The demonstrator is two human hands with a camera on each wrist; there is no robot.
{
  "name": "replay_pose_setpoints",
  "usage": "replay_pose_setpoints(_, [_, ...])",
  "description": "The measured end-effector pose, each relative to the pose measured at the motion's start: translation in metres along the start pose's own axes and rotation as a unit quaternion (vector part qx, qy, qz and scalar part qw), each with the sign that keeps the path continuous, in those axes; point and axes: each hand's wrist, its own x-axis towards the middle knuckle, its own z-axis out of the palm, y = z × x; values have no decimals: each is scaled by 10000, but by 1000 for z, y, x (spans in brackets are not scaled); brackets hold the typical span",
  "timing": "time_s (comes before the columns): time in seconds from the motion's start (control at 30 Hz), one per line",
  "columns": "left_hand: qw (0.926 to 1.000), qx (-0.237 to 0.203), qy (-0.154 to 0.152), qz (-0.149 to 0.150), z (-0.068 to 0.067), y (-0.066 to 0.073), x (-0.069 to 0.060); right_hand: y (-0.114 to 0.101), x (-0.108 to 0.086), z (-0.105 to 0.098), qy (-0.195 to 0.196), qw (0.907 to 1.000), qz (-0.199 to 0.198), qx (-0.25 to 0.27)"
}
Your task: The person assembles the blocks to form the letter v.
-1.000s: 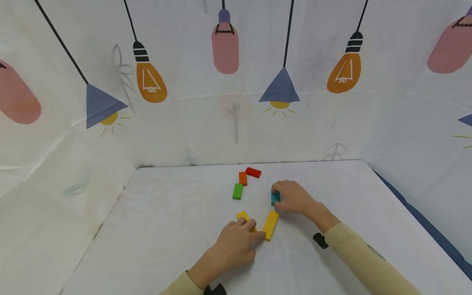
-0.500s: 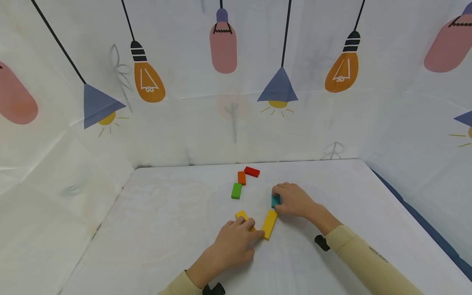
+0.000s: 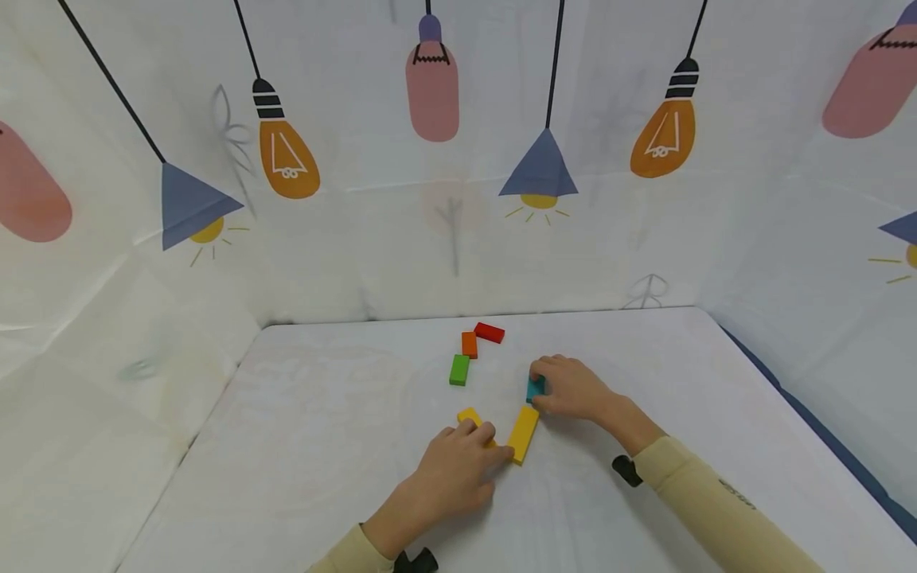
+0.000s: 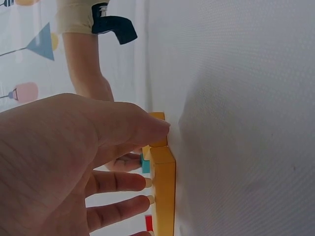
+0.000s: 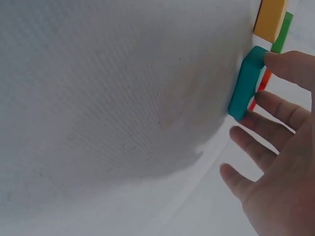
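Observation:
My right hand (image 3: 573, 387) pinches a teal block (image 3: 534, 388) between thumb and fingers; the right wrist view has the teal block (image 5: 246, 83) lying close to the end of a yellow block (image 5: 269, 19). In the head view this longer yellow block (image 3: 524, 435) slants just below the teal one. My left hand (image 3: 451, 473) lies with relaxed fingers over a second yellow block (image 3: 469, 415), partly covering it, and one fingertip touches the lower end of the first. Seen from the left wrist, fingertips meet the side of a yellow block (image 4: 164, 187).
Farther back on the white table (image 3: 344, 414), a green block (image 3: 459, 370), an orange block (image 3: 469, 344) and a red block (image 3: 490, 333) form a bent line. Behind the table's far edge hangs a white sheet (image 3: 344, 255) printed with lamps.
The teal block, in my right hand's pinch, has shifted slightly nearer to the yellow block's upper end. My left hand has stayed on the yellow blocks.

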Motion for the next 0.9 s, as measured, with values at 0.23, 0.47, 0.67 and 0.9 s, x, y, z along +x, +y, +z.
replay_pose_setpoints(0.23, [10000, -4, 98, 9, 2, 0, 1, 1, -2, 0, -2, 10000, -44, 22])
replay_pose_setpoints(0.47, [9999, -14, 123, 20, 3, 0, 0, 1, -4, 3, -7, 10000, -76, 12])
replay_pose_setpoints(0.67, [9999, -13, 104, -1, 3, 0, 0, -1, -7, 2, 81, 9998, -162, 101])
replay_pose_setpoints(0.9, [9999, -19, 129, -4, 1, 1, -1, -1, -10, 2, 166, 9995, -231, 98])
